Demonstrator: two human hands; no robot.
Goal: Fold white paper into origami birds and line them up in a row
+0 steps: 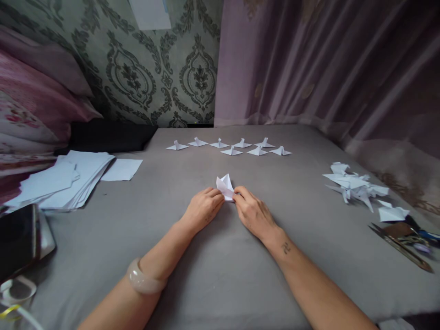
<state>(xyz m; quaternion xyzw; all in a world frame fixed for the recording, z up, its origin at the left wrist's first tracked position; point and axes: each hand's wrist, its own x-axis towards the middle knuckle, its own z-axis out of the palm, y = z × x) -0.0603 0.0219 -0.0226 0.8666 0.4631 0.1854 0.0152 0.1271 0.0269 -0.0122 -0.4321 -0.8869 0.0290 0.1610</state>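
Observation:
A small piece of folded white paper (226,185) is between my two hands at the middle of the grey-covered surface. Its upper part stands up in pointed flaps. My left hand (205,207) pinches its lower left edge, fingers closed together. On the other side, my right hand (253,211) grips the lower right edge between thumb and fingers. The fingertips hide the paper's lower corners. Beyond it, several folded paper figures (231,151) with flat pointed wings and a raised middle are set out in two rows.
Paper sheets (85,183) are stacked at the left, near a dark phone-like device (19,240) and a white cable (29,316). To the right lie a heap of folded paper pieces (357,185), a pointed metal tool (402,247) and some keys. A curtain (275,64) hangs behind.

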